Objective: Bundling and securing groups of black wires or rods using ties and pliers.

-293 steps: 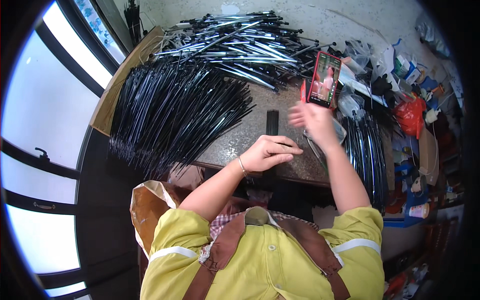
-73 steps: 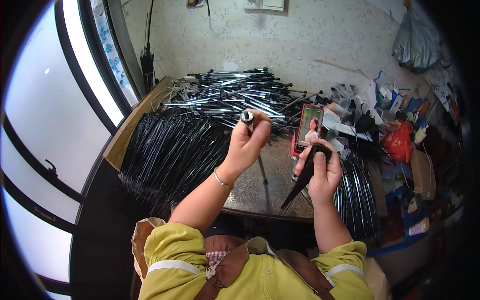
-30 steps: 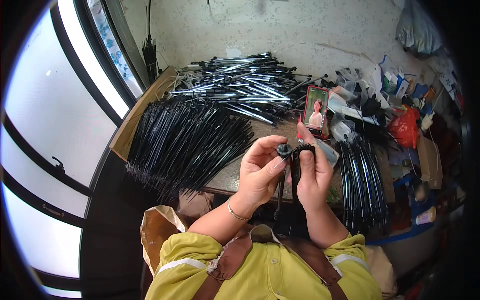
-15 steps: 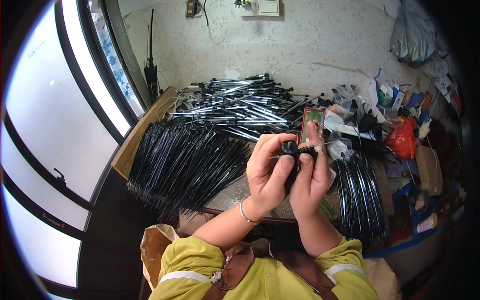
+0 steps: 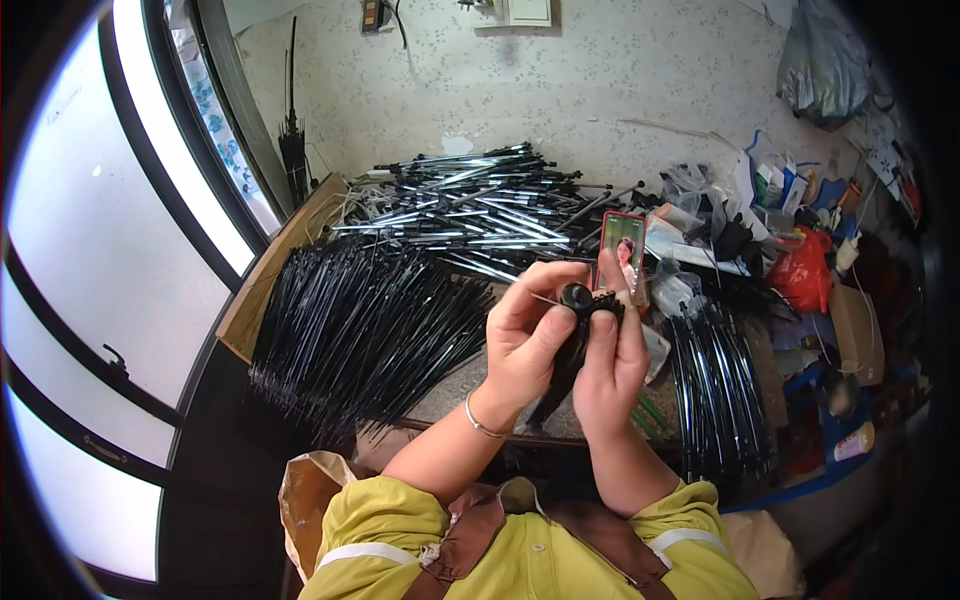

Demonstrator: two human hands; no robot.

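Note:
Both hands meet over the table around a bundle of black umbrella ribs with a round black end piece [image 5: 577, 296] facing up. My left hand [image 5: 522, 345] has its thumb and fingers closed about the left side of that end. My right hand [image 5: 608, 365] pinches the ribs just beside it, thumb against the joints, one finger pointing up. A thin wire [image 5: 545, 299] shows by the left fingers; where it leads is hidden. The bundle's dark lower part [image 5: 556, 392] hangs below between the hands.
Black ribbed umbrella frames [image 5: 360, 330] lie in a thick pile at left; silvery shafts [image 5: 480, 205] are heaped behind. More frames [image 5: 722, 385] lie at right. A red-edged phone [image 5: 622, 240] stands behind my hands. Plastic bags, a red bag [image 5: 801, 272] and a cardboard box [image 5: 857, 335] crowd the right.
My hands and the bundle have shifted slightly left. The wire that stuck out to the right now shows at the left fingers. More of the phone's screen is visible.

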